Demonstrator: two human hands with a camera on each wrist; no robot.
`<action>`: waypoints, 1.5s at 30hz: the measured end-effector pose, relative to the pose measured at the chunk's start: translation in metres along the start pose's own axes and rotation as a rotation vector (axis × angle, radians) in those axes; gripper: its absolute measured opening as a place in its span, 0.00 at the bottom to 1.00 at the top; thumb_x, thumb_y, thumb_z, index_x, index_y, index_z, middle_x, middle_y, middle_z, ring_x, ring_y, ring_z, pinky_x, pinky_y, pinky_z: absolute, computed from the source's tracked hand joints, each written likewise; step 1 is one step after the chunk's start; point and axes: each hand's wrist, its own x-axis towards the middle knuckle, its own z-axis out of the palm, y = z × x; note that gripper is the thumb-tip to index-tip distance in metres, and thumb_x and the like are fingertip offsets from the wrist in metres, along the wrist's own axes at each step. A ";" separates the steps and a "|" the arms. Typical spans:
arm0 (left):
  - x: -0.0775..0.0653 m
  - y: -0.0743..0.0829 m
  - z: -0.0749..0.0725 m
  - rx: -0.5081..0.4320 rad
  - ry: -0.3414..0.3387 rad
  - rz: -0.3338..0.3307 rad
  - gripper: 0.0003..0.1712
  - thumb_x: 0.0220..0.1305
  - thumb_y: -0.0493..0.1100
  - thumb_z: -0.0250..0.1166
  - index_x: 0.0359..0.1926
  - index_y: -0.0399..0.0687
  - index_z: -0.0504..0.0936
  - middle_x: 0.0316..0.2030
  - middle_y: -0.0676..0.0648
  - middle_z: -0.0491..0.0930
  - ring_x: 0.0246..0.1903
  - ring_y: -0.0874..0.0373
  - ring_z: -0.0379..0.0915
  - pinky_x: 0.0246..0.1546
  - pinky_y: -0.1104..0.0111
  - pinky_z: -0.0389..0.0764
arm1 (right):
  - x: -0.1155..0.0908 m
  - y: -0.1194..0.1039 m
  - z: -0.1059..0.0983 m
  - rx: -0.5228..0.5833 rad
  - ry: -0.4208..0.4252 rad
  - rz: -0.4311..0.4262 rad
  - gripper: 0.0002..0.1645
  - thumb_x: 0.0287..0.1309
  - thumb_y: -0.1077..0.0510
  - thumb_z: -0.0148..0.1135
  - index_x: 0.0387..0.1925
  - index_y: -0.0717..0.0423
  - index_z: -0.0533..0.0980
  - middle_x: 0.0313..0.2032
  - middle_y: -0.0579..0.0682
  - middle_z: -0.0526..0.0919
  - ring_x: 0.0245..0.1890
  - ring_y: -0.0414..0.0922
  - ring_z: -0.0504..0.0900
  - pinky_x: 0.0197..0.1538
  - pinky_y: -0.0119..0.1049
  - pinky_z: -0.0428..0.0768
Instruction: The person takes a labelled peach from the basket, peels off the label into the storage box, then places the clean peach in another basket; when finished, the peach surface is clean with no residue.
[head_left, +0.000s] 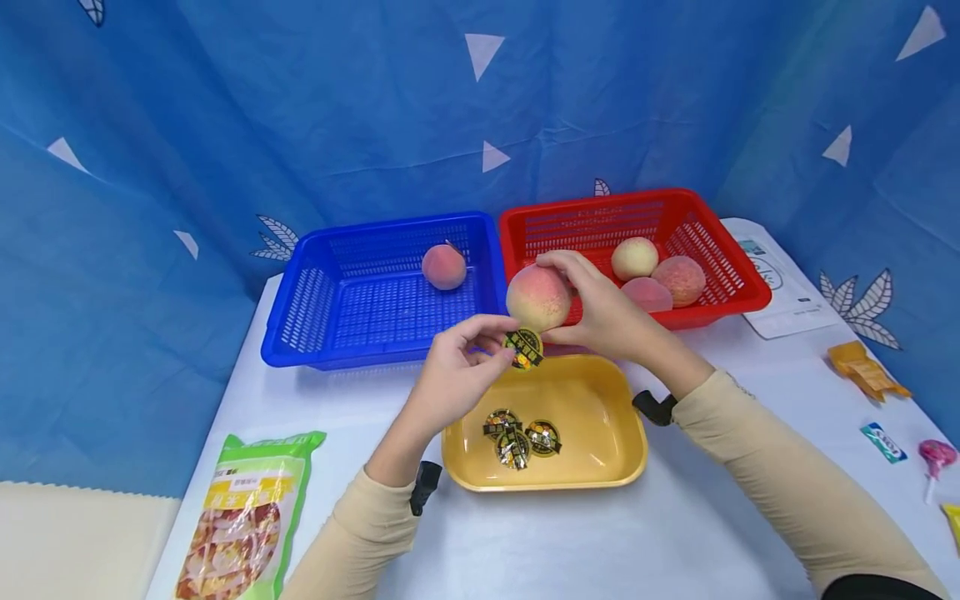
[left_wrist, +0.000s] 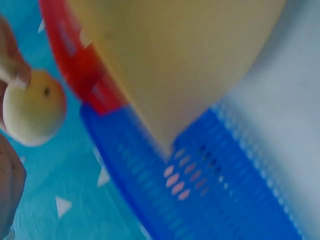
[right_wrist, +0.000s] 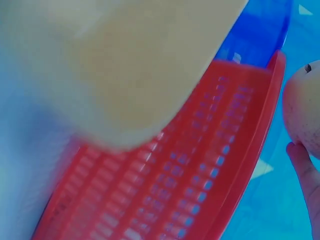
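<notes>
In the head view my right hand [head_left: 592,304] grips a pink and pale-yellow peach [head_left: 538,297] between thumb and fingers, above the front edge of the red basket. Just left of it, my left hand [head_left: 468,367] pinches a round black and gold sticker [head_left: 523,348] between thumb and finger, close under the peach. Below both hands stands a yellow tray [head_left: 615,462] with several similar stickers [head_left: 513,448] lying in it. The peach [left_wrist: 35,107] shows its stem pit in the left wrist view. At the right wrist view's edge a fingertip touches the peach [right_wrist: 304,107].
One peach [head_left: 444,267] lies in the blue basket [head_left: 300,333]; several peaches [head_left: 678,281] lie in the red basket [head_left: 731,296]. A green food bag [head_left: 247,517] is at front left. A brown packet [head_left: 867,371], a small wrapper [head_left: 883,442] and a lollipop [head_left: 937,457] lie at right.
</notes>
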 end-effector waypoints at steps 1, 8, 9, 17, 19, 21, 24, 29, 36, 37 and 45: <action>-0.002 -0.003 0.004 0.022 -0.027 -0.014 0.15 0.63 0.33 0.65 0.51 0.46 0.84 0.41 0.46 0.82 0.40 0.57 0.77 0.36 0.74 0.81 | -0.001 0.002 -0.002 -0.004 0.013 0.008 0.53 0.43 0.61 0.81 0.68 0.58 0.61 0.65 0.55 0.67 0.65 0.51 0.69 0.67 0.51 0.74; -0.010 -0.020 0.042 0.250 -0.233 -0.100 0.15 0.62 0.38 0.66 0.50 0.52 0.85 0.42 0.53 0.85 0.35 0.64 0.76 0.33 0.73 0.79 | -0.014 0.018 -0.018 -0.045 0.094 0.116 0.55 0.40 0.58 0.83 0.68 0.56 0.62 0.65 0.53 0.69 0.64 0.51 0.70 0.64 0.54 0.76; -0.010 -0.022 0.048 0.284 -0.261 -0.106 0.14 0.62 0.38 0.66 0.49 0.53 0.86 0.42 0.55 0.85 0.33 0.65 0.75 0.31 0.74 0.78 | -0.016 0.020 -0.019 -0.042 0.099 0.131 0.55 0.39 0.58 0.83 0.68 0.56 0.62 0.65 0.53 0.69 0.64 0.51 0.70 0.64 0.54 0.76; -0.008 -0.042 0.081 0.510 -0.411 -0.113 0.12 0.60 0.38 0.66 0.45 0.55 0.87 0.35 0.59 0.84 0.28 0.69 0.75 0.31 0.77 0.75 | -0.024 0.030 -0.024 0.025 0.111 0.180 0.53 0.41 0.61 0.82 0.67 0.55 0.63 0.62 0.53 0.70 0.62 0.50 0.72 0.62 0.53 0.77; -0.007 -0.044 0.086 0.597 -0.425 -0.081 0.13 0.59 0.39 0.67 0.45 0.55 0.87 0.36 0.60 0.85 0.34 0.68 0.79 0.37 0.76 0.77 | -0.026 0.031 -0.025 0.039 0.108 0.189 0.52 0.41 0.61 0.81 0.67 0.55 0.63 0.63 0.53 0.70 0.62 0.50 0.72 0.61 0.53 0.78; -0.007 -0.044 0.088 0.681 -0.429 -0.046 0.13 0.60 0.40 0.67 0.47 0.55 0.87 0.39 0.59 0.86 0.41 0.66 0.81 0.42 0.73 0.79 | -0.027 0.032 -0.025 0.049 0.107 0.196 0.52 0.42 0.61 0.81 0.68 0.55 0.62 0.63 0.52 0.70 0.63 0.50 0.72 0.61 0.53 0.78; -0.008 -0.044 0.089 0.782 -0.438 0.012 0.14 0.60 0.42 0.67 0.48 0.57 0.87 0.44 0.56 0.86 0.48 0.62 0.81 0.46 0.69 0.81 | -0.028 0.033 -0.026 0.060 0.111 0.199 0.52 0.42 0.61 0.81 0.68 0.55 0.62 0.63 0.53 0.69 0.63 0.52 0.72 0.61 0.55 0.77; -0.005 -0.033 0.079 0.809 -0.393 0.044 0.17 0.63 0.47 0.66 0.53 0.55 0.85 0.50 0.52 0.83 0.52 0.56 0.77 0.53 0.65 0.79 | -0.029 0.037 -0.029 0.054 0.141 0.195 0.52 0.41 0.60 0.82 0.67 0.56 0.63 0.62 0.54 0.68 0.63 0.53 0.72 0.61 0.58 0.77; 0.012 -0.020 0.050 0.809 -0.032 0.086 0.25 0.63 0.49 0.65 0.61 0.51 0.78 0.58 0.47 0.76 0.56 0.50 0.70 0.57 0.57 0.75 | -0.026 0.050 -0.031 0.098 0.152 0.266 0.54 0.43 0.60 0.80 0.69 0.55 0.58 0.65 0.56 0.62 0.60 0.58 0.74 0.59 0.60 0.78; 0.015 -0.021 0.046 0.814 0.010 0.076 0.28 0.63 0.50 0.66 0.63 0.50 0.76 0.60 0.46 0.75 0.59 0.49 0.69 0.59 0.55 0.74 | -0.025 0.053 -0.031 0.089 0.149 0.274 0.55 0.43 0.59 0.80 0.69 0.54 0.58 0.65 0.56 0.62 0.60 0.58 0.74 0.59 0.60 0.78; 0.036 -0.040 0.028 0.870 0.037 -0.119 0.44 0.68 0.62 0.59 0.77 0.50 0.56 0.77 0.44 0.55 0.77 0.45 0.47 0.76 0.48 0.52 | -0.011 0.077 -0.028 -0.030 0.111 0.294 0.56 0.41 0.55 0.82 0.70 0.54 0.60 0.63 0.57 0.67 0.64 0.53 0.62 0.62 0.58 0.75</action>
